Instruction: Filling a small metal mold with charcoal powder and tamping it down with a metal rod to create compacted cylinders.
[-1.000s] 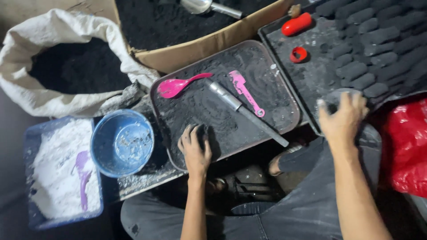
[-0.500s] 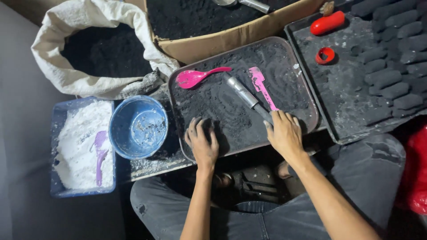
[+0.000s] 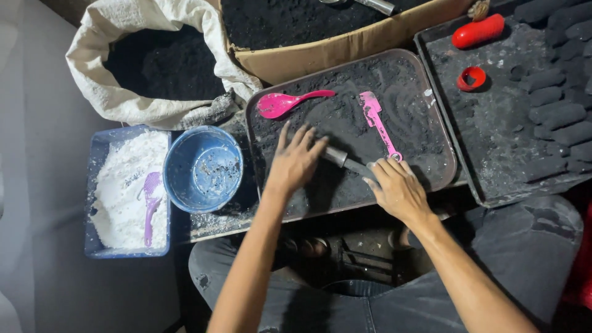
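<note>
The centre tray (image 3: pixel 441 148) lies mid-frame, coated in black powder. Its near rim runs just under both wrists; its right rim touches a second tray (image 3: pixel 493 129) at the right of the frame. Open powder surface remains in the tray's upper right area.

Count: two trays, one metal tube (image 3: pixel 345 161), one pink spoon (image 3: pixel 287 103), one pink spatula (image 3: pixel 377 120), one blue bowl (image 3: pixel 203 169), one blue tub of white powder (image 3: pixel 123 191), one white sack (image 3: pixel 148 68), one cardboard box (image 3: pixel 333 52).

The metal tube lies diagonally at the tray's lower centre, between the hands. The left hand (image 3: pixel 295 163) rests flat, fingers spread, over the tube's upper-left end. The right hand (image 3: pixel 398 188) has its fingers curled at the lower-right end; whether they grip it cannot be determined.
</note>
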